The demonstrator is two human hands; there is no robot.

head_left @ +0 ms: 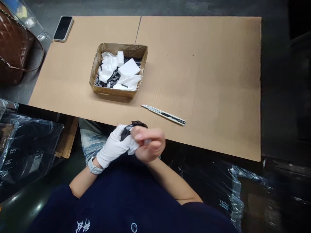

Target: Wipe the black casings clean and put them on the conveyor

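My left hand (pixel 113 148), in a white glove, is closed around a black part (pixel 136 123) just off the front edge of the cardboard-covered table. My bare right hand (pixel 151 145) is held against the part, its fingers curled and slightly smeared by motion. A crumpled white cloth (pixel 132 147) pokes out from under the right fingers, against the black part. The hands cover most of the part, so its full shape is hidden. Beyond them, a utility knife (pixel 163 114) lies slantwise on the table, its tip pointing left.
A cardboard box (pixel 114 93) behind the hands holds small black pieces, white foam blocks and crumpled white cloths. A phone (pixel 63 28) lies at the far left corner. Beside the table are a brown bag (pixel 14 48) and plastic-wrapped packages (pixel 26 152).
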